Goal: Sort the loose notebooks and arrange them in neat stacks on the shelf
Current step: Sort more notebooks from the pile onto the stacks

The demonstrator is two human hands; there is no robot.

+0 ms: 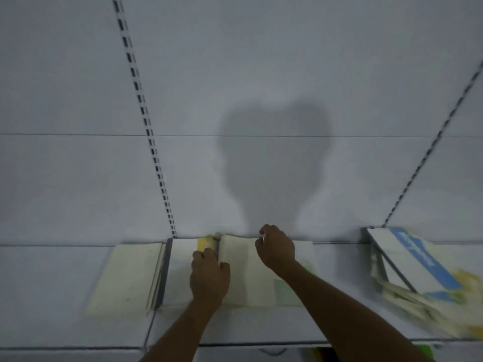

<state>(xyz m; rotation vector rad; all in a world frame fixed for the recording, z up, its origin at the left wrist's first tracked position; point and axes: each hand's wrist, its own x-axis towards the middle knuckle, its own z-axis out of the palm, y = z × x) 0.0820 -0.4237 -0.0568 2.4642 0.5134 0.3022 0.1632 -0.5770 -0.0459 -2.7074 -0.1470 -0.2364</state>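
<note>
Two hands: ours, both on pale cream paper notebooks (pixel 245 273) lying flat on the white metal shelf (pixel 65 283).
Left hand (pixel 209 275): fingers curled, pressing the left stack.
Right hand (pixel 277 249): fingers bent at the far edge; grip unclear.

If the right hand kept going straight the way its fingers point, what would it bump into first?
Most likely the white back wall of the shelf. The right hand reaches over the pale notebook, with its fingertips already near that notebook's far edge. Depth is hard to judge here.
</note>
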